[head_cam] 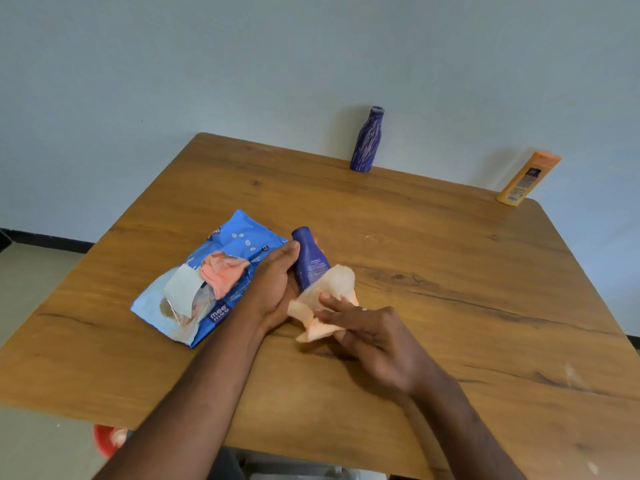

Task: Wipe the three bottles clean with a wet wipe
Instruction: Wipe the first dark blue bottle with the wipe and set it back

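Note:
My left hand [273, 289] grips a small dark blue bottle [309, 259], tilted with its cap pointing away from me, just above the wooden table [450, 289]. My right hand [367, 334] holds a pale orange wet wipe [327, 306] pressed around the bottle's lower end, which the wipe hides. A tall purple patterned bottle [367, 140] stands upright at the table's far edge by the wall. An orange bottle [528, 178] stands at the far right corner, leaning toward the wall.
A blue wet wipe pack [221, 271] lies left of my hands, its flap open and a pinkish wipe sticking out. A red object [105, 439] shows on the floor below the table's near left edge. A pale wall runs behind the table.

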